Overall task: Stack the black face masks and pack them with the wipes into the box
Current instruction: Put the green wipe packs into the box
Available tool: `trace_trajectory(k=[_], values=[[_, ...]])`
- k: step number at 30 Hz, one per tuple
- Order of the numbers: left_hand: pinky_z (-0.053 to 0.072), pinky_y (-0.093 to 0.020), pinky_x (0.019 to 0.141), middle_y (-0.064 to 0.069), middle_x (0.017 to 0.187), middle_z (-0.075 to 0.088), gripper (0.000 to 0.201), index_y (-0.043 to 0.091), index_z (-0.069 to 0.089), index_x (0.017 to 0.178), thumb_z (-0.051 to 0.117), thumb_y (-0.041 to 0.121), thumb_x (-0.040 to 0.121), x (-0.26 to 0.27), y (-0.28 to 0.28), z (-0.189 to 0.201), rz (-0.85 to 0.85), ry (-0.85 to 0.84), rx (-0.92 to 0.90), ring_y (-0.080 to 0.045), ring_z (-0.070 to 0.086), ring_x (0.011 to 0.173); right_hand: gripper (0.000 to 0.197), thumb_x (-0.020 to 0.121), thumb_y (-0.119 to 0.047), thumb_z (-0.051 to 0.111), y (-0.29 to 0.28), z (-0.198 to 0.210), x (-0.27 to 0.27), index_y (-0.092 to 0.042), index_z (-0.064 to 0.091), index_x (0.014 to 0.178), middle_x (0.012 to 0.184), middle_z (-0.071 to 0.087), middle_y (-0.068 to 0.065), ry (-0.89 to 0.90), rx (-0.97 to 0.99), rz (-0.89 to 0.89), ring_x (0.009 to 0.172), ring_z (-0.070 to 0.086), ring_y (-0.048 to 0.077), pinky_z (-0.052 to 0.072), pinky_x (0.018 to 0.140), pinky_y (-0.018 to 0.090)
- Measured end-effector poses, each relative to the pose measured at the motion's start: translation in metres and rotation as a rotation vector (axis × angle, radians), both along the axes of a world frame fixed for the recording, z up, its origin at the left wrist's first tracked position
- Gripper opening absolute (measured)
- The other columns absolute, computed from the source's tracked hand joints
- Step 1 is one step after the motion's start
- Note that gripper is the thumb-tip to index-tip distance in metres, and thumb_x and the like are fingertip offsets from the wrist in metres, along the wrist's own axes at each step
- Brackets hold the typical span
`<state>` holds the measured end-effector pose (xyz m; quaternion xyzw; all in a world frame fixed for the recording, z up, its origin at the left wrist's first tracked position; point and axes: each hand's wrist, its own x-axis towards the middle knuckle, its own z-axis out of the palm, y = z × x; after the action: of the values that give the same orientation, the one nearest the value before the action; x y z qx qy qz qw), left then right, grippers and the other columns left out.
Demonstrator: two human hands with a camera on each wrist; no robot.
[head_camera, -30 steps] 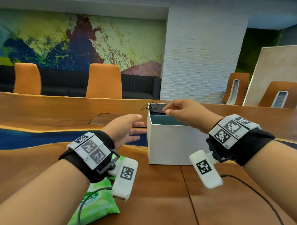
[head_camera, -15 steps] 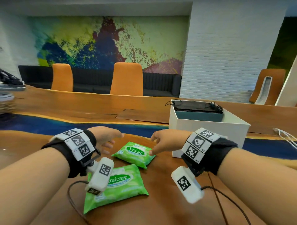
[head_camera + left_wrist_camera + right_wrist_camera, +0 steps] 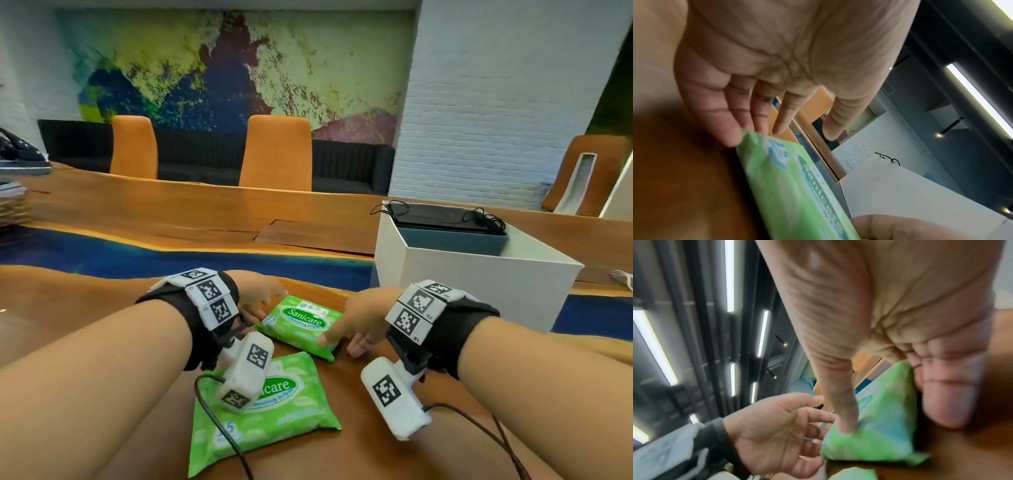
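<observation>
Lying nearest on table (image 3: 359,455): big wipes pack (image 3: 263,407), untouched. Just beyond, small wipes pack (image 3: 301,325) between both hands. Right hand (image 3: 363,318): head view hides the grip; R wrist cam shows thumb on top, fingers (image 3: 949,394) curled at pack's edge, pinching it. Left hand (image 3: 258,296): fingers straight, loose, little finger touching pack corner per L wrist cam. Farther right, white box (image 3: 479,277); black masks (image 3: 442,217) stacked across its far rim.
</observation>
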<state>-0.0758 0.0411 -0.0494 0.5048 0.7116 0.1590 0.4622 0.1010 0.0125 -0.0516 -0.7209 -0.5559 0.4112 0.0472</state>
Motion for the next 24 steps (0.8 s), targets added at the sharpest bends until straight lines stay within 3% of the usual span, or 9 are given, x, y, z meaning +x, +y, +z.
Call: trace_trajectory(k=[3, 6, 9, 12, 15, 20, 22, 24], values=[[0.041, -0.022, 0.049, -0.006, 0.082, 0.049, 0.036, 0.007, 0.055, 0.108, 0.057, 0.039, 0.090, 0.001, 0.001, -0.005, -0.023, -0.027, -0.048, -0.016, 0.043, 0.065, 0.072, 0.076, -0.017, 0.079, -0.001, -0.001, -0.004, 0.003, 0.040, 0.134, 0.116, 0.060, 0.020, 0.171, 0.011, -0.062, 0.091, 0.066, 0.023, 0.054, 0.089, 0.032], [0.037, -0.019, 0.041, -0.006, 0.093, 0.057, 0.037, 0.010, 0.056, 0.113, 0.057, 0.039, 0.090, 0.001, 0.005, -0.006, -0.050, -0.051, -0.065, -0.016, 0.046, 0.064, 0.066, 0.081, -0.016, 0.074, -0.005, 0.002, -0.006, 0.001, 0.041, 0.134, 0.130, 0.053, 0.021, 0.240, 0.013, -0.047, 0.111, 0.062, 0.028, 0.052, 0.095, 0.034], [0.035, -0.015, 0.037, -0.005, 0.077, 0.064, 0.032, 0.009, 0.055, 0.102, 0.044, 0.039, 0.098, 0.004, 0.003, 0.004, -0.050, -0.144, -0.041, -0.016, 0.051, 0.060, 0.059, 0.082, -0.015, 0.073, -0.009, 0.009, -0.005, -0.001, 0.044, 0.132, 0.135, 0.050, 0.018, 0.309, 0.090, -0.067, 0.115, 0.058, 0.031, 0.053, 0.091, 0.037], [0.037, -0.016, 0.039, -0.005, 0.078, 0.065, 0.034, 0.010, 0.055, 0.096, 0.038, 0.040, 0.101, 0.011, -0.004, 0.025, -0.022, -0.288, 0.022, -0.016, 0.053, 0.062, 0.042, 0.084, -0.015, 0.071, -0.014, 0.024, 0.005, -0.002, 0.050, 0.118, 0.125, 0.060, 0.017, 0.392, 0.203, -0.082, 0.109, 0.063, 0.029, 0.053, 0.091, 0.043], [0.042, -0.017, 0.040, -0.005, 0.084, 0.065, 0.032, 0.013, 0.054, 0.095, 0.037, 0.039, 0.101, 0.024, -0.018, 0.050, -0.034, -0.456, 0.126, -0.016, 0.054, 0.065, 0.045, 0.086, -0.014, 0.069, -0.027, 0.050, 0.027, -0.007, 0.042, 0.121, 0.117, 0.061, 0.017, 0.443, 0.409, -0.118, 0.101, 0.066, 0.029, 0.055, 0.087, 0.046], [0.048, -0.019, 0.042, -0.010, 0.108, 0.069, 0.034, 0.011, 0.054, 0.118, 0.036, 0.035, 0.102, 0.063, -0.046, 0.089, -0.150, -0.716, 0.281, -0.018, 0.063, 0.076, 0.033, 0.091, -0.008, 0.060, -0.062, 0.102, 0.075, -0.016, 0.043, 0.118, 0.112, 0.063, 0.012, 0.596, 0.614, -0.142, 0.082, 0.065, 0.018, 0.055, 0.066, 0.031], [0.052, -0.021, 0.046, -0.010, 0.110, 0.069, 0.035, 0.013, 0.057, 0.115, 0.034, 0.036, 0.102, 0.082, -0.052, 0.099, -0.214, -0.773, 0.302, -0.019, 0.063, 0.083, 0.037, 0.090, -0.005, 0.060, -0.071, 0.118, 0.094, -0.018, 0.043, 0.120, 0.113, 0.063, 0.013, 0.676, 0.680, -0.201, 0.082, 0.066, 0.021, 0.057, 0.068, 0.034], [0.054, -0.026, 0.056, -0.008, 0.101, 0.067, 0.035, 0.014, 0.060, 0.101, 0.033, 0.037, 0.102, 0.100, -0.054, 0.104, -0.236, -0.757, 0.322, -0.019, 0.061, 0.085, 0.036, 0.090, -0.003, 0.060, -0.074, 0.128, 0.114, -0.014, 0.043, 0.120, 0.111, 0.064, 0.015, 0.715, 0.742, -0.289, 0.080, 0.066, 0.023, 0.056, 0.074, 0.036]])
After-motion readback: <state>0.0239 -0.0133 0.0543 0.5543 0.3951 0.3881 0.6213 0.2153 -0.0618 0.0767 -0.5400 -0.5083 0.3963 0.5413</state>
